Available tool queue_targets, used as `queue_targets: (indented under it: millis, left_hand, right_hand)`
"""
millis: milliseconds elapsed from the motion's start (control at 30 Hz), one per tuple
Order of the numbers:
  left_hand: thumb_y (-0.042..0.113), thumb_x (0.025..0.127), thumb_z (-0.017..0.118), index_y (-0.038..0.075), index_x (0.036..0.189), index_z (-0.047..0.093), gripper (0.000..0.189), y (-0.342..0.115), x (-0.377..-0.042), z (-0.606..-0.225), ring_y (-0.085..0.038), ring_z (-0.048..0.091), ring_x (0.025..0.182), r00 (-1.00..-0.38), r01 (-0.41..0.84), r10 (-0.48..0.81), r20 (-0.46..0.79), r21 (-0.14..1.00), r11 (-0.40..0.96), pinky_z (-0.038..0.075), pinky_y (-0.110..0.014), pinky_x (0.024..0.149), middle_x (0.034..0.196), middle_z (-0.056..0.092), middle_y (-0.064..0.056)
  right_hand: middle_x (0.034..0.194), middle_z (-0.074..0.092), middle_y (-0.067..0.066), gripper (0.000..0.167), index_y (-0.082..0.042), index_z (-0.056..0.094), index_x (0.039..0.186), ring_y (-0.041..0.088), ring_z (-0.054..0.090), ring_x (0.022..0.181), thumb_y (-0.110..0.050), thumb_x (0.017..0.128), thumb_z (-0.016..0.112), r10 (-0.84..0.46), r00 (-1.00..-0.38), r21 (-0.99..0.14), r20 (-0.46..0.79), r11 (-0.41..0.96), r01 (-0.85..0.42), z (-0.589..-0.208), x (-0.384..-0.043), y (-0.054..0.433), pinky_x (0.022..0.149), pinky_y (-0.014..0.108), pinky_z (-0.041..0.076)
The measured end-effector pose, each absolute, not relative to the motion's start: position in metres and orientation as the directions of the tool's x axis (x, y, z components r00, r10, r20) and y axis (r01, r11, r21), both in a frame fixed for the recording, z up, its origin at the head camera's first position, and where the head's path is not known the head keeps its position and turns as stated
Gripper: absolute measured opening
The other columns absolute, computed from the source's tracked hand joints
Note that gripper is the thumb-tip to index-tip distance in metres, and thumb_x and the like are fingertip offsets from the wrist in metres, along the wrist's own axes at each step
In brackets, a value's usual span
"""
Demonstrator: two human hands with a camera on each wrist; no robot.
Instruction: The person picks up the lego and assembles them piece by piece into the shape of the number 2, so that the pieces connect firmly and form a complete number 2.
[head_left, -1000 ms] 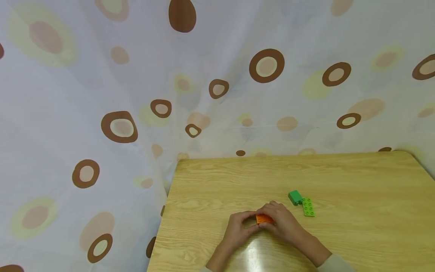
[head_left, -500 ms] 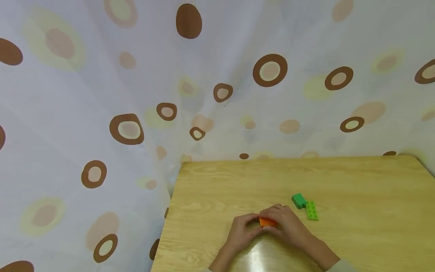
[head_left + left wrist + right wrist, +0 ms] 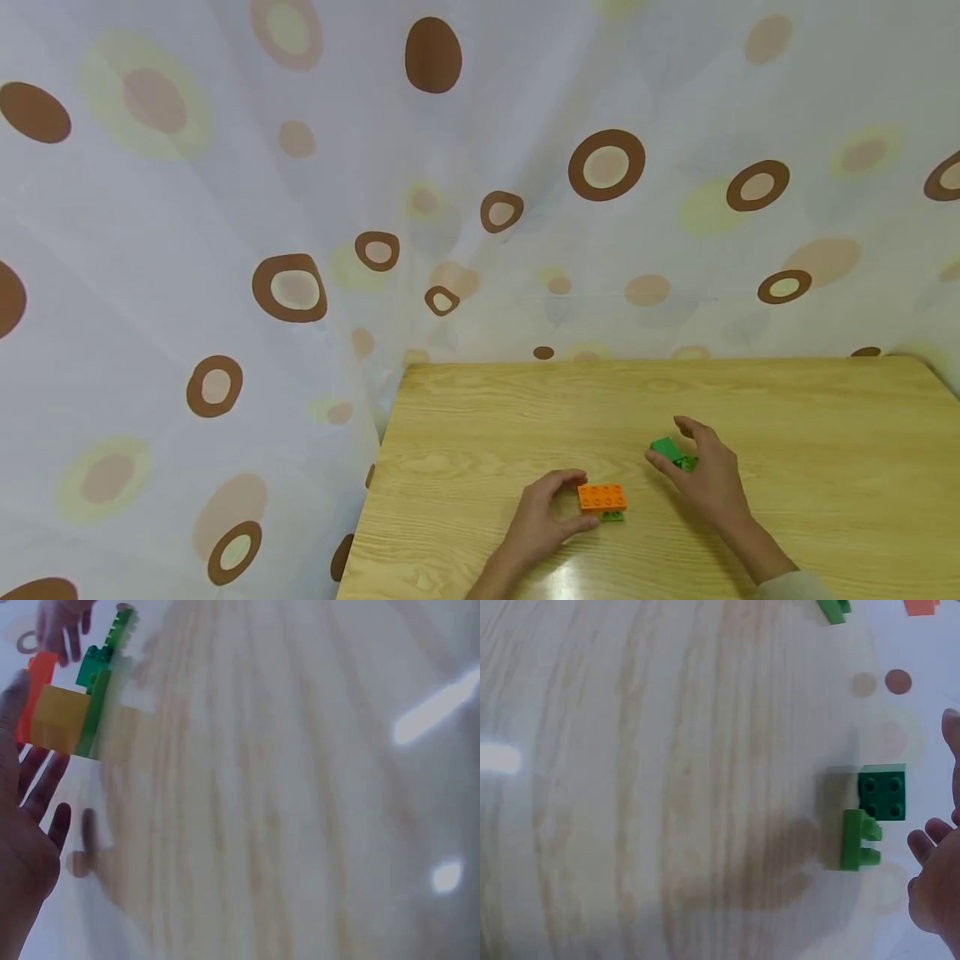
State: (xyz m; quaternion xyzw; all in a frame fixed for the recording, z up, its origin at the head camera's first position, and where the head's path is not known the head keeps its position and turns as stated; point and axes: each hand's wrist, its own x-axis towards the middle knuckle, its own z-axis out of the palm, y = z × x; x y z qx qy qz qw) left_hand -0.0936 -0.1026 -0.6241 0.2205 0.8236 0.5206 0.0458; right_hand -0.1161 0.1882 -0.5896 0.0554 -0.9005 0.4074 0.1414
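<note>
In the head view a stack of toy building bricks stands on the table, an orange studded brick (image 3: 602,497) on top and a light green brick (image 3: 612,517) low down. Between those two, the left wrist view shows a yellow brick (image 3: 60,720). My left hand (image 3: 534,523) holds the stack's left end between thumb and fingers. Farther right, my right hand (image 3: 711,482) hovers with thumb and fingers spread around a dark green brick (image 3: 664,450) and a light green studded brick (image 3: 688,464), which lie side by side. The right wrist view shows its fingers apart from both.
The wooden table (image 3: 480,417) extends well to the right of the bricks. Behind it and along its left side hangs a pale curtain (image 3: 525,108) with brown and yellow ovals. Light reflects off the tabletop near the front.
My right hand has let go of the orange brick and moved right to the green bricks, uncovering the orange studs. My left hand stays at the stack; the head view has shifted slightly.
</note>
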Motion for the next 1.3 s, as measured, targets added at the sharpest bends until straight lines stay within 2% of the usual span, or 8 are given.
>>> queue_targets:
  millis: [133,333,733,800,900,1000,1133,1300]
  left_hand:
    - [0.046,0.095,0.077,0.017,0.142,0.065,0.056,-0.102,-0.094,-0.615,-0.006,0.061,0.126,-0.888,0.36,0.42,0.189,0.854,0.376,0.05,-0.036,0.112,0.136,0.068,0.008]
    - [0.042,0.095,0.077,0.016,0.133,0.071,0.046,-0.098,-0.092,-0.6,-0.003,0.063,0.12,-0.866,0.428,0.446,0.227,0.796,0.427,0.053,-0.032,0.106,0.129,0.069,0.014]
    - [0.036,0.095,0.08,0.016,0.127,0.074,0.039,-0.086,-0.091,-0.597,0.0,0.064,0.117,-0.839,0.502,0.458,0.294,0.744,0.441,0.053,-0.025,0.103,0.125,0.071,0.014]
    - [0.037,0.095,0.079,0.016,0.127,0.074,0.038,-0.085,-0.092,-0.596,0.0,0.064,0.117,-0.828,0.521,0.47,0.307,0.732,0.44,0.053,-0.023,0.103,0.125,0.071,0.013]
    - [0.037,0.096,0.077,0.016,0.126,0.074,0.037,-0.084,-0.094,-0.594,0.0,0.064,0.118,-0.82,0.53,0.483,0.307,0.725,0.44,0.052,-0.021,0.103,0.125,0.071,0.013]
    - [0.036,0.096,0.077,0.016,0.126,0.074,0.036,-0.084,-0.094,-0.593,0.0,0.065,0.117,-0.823,0.522,0.484,0.296,0.731,0.44,0.052,-0.02,0.102,0.124,0.072,0.012]
    - [0.033,0.096,0.078,0.016,0.125,0.075,0.034,-0.085,-0.095,-0.594,0.0,0.065,0.116,-0.834,0.499,0.474,0.282,0.752,0.431,0.053,-0.02,0.101,0.123,0.074,0.01]
    - [0.03,0.095,0.079,0.017,0.124,0.075,0.033,-0.087,-0.097,-0.595,0.001,0.066,0.114,-0.842,0.476,0.469,0.267,0.777,0.412,0.054,-0.019,0.098,0.122,0.075,0.01]
  right_hand:
    - [0.143,0.056,0.032,0.078,0.006,0.05,0.149,0.054,0.053,0.125,-0.04,0.095,0.082,0.021,-0.966,-0.705,0.257,0.688,-0.172,-0.601,-0.115,0.189,0.093,0.073,0.045]
    - [0.118,0.07,0.025,0.056,0.003,0.064,0.133,0.046,0.056,0.104,-0.034,0.095,0.082,0.06,-0.957,-0.67,0.283,0.726,-0.153,-0.613,-0.115,0.189,0.087,0.065,0.036]
    - [0.116,0.072,0.027,0.04,-0.005,0.073,0.125,0.055,0.058,0.108,-0.019,0.089,0.086,0.02,-0.915,-0.567,0.404,0.79,-0.233,-0.613,-0.117,0.195,0.089,0.077,0.036]
    - [0.113,0.071,0.024,0.038,-0.004,0.074,0.125,0.049,0.062,0.103,-0.014,0.09,0.085,-0.01,-0.905,-0.572,0.426,0.772,-0.278,-0.609,-0.115,0.194,0.088,0.07,0.045]
    - [0.113,0.069,0.017,0.042,-0.001,0.069,0.131,0.034,0.066,0.096,-0.009,0.092,0.083,-0.055,-0.896,-0.601,0.44,0.723,-0.339,-0.601,-0.111,0.192,0.08,0.046,0.058]
    - [0.116,0.067,0.015,0.051,0.003,0.06,0.137,0.019,0.065,0.093,-0.008,0.093,0.083,-0.073,-0.906,-0.66,0.418,0.66,-0.358,-0.592,-0.108,0.188,0.071,0.025,0.059]
    - [0.112,0.069,0.011,0.05,-0.001,0.06,0.131,0.007,0.062,0.089,-0.01,0.09,0.087,-0.07,-0.92,-0.715,0.385,0.608,-0.345,-0.581,-0.103,0.183,0.068,0.022,0.057]
    - [0.115,0.071,0.003,0.052,-0.009,0.069,0.133,0.007,0.062,0.086,-0.005,0.085,0.089,-0.15,-0.892,-0.716,0.426,0.547,-0.434,-0.573,-0.098,0.178,0.068,0.028,0.057]
